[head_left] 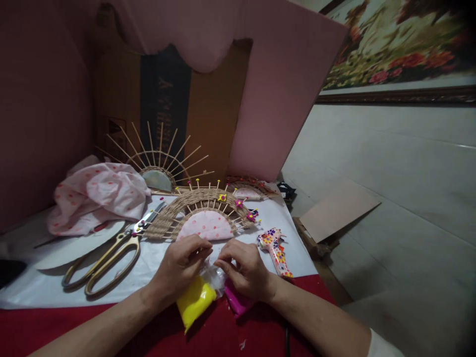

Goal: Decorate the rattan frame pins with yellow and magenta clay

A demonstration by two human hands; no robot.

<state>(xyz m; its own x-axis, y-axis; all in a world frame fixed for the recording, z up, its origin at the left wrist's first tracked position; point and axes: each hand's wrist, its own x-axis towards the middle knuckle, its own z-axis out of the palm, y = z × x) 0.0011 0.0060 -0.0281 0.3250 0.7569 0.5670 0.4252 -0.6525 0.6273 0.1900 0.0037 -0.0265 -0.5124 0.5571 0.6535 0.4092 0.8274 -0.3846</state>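
Note:
My left hand (183,263) and my right hand (248,270) are close together at the front of the table, fingers pinched. Whatever sits between the fingertips is too small to make out. Below my left hand lies a clear packet of bright yellow clay-like stuff (197,301); a magenta packet (238,301) is partly hidden under my right hand. Crumpled clear plastic (214,277) shows between the hands. Just behind them stands a woven twine fan (174,210) with a dotted pink fabric half-circle (205,225), thin sticks, coloured tips and small yellow and magenta flowers (239,203).
Large scissors (111,260) lie open-bladed at left beside dotted pink cloth (98,196). A flower-patterned glue gun (275,250) lies at right. Behind are a fan frame with bare sticks (158,179), another woven fan (249,192) and a cardboard panel (215,119).

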